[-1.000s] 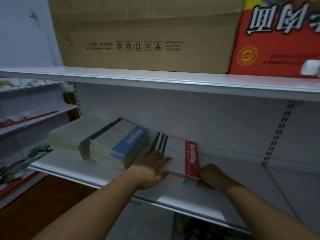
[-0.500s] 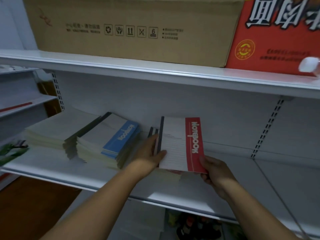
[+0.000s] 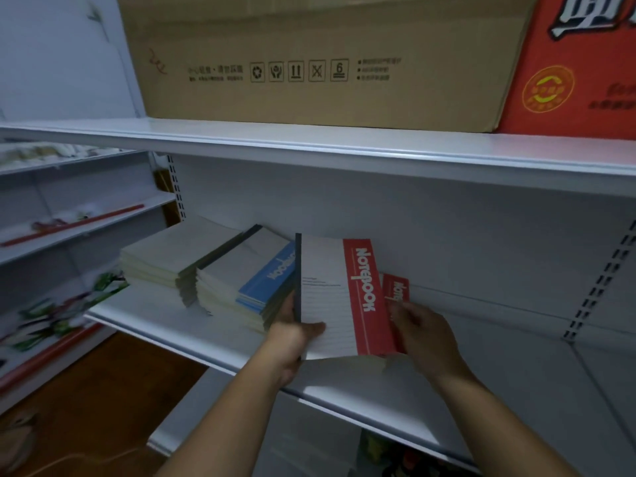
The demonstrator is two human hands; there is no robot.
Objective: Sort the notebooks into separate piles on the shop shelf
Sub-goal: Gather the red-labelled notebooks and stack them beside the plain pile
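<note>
A red-banded notebook [image 3: 339,297] is lifted above the white shelf [image 3: 499,383], tilted up toward me. My left hand [image 3: 292,333] grips its dark spine edge, thumb on the cover. My right hand [image 3: 425,330] holds the notebook's right side, where a second red-banded notebook [image 3: 395,290] shows just behind. To the left lies a pile of blue-banded notebooks [image 3: 247,280], and further left a pile of plain pale notebooks [image 3: 172,253].
A brown cardboard box [image 3: 309,60] and a red box [image 3: 571,63] stand on the upper shelf [image 3: 309,146]. Neighbouring shelves [image 3: 79,222] at the left carry small goods. Bare white shelf stretches to the right. Brown floor lies below left.
Both hands have raised the red-banded notebook off the shelf and tilted it upright. A second red-banded notebook now shows behind it.
</note>
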